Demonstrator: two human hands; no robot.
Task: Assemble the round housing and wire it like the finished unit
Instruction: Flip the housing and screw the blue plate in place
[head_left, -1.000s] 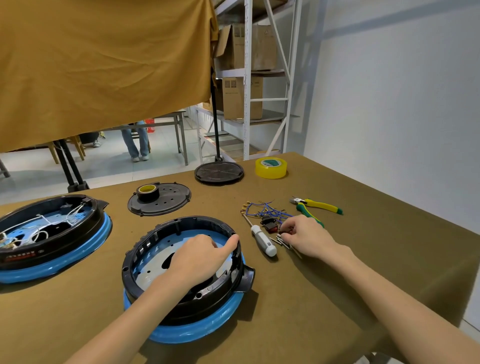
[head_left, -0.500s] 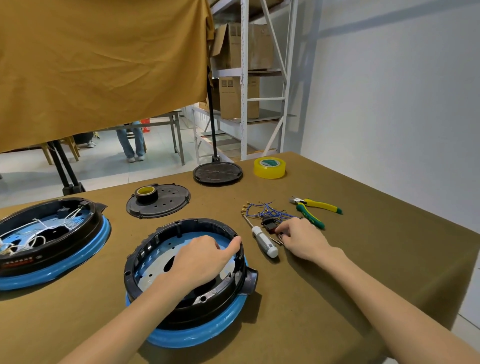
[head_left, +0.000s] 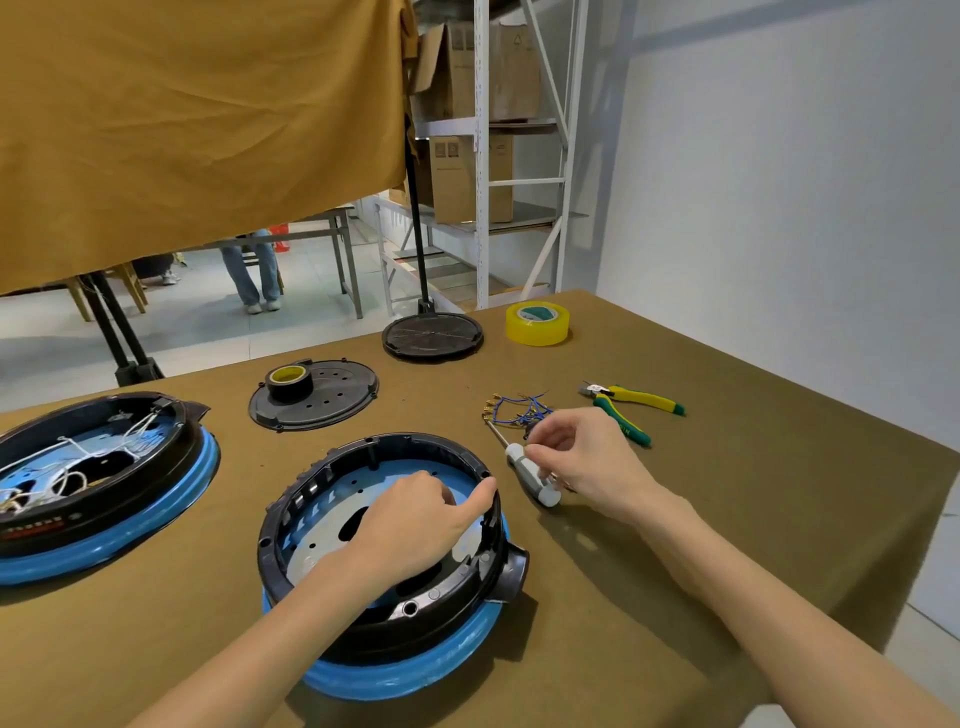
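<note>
Resting inside the round housing (head_left: 382, 561), the left hand (head_left: 415, 525) has its fingers curled loosely and its forefinger tip pressed against the black plastic rim at about 3 o'clock. At 2 o'clock from the housing, the right hand (head_left: 582, 462) hovers with fingers bent together just above the white-handled screwdriver (head_left: 530, 475); whether it pinches anything I cannot tell. Just beyond its knuckles, at 12 o'clock, lies a tangle of thin blue wires (head_left: 519, 410) with brass ends. The housing is a ribbed black ring over a glossy blue band, with a pale perforated metal plate inside. The finished unit (head_left: 93, 483), threaded with white wires, sits at its 9 o'clock on the coarse brown cloth (head_left: 727, 519).
</note>
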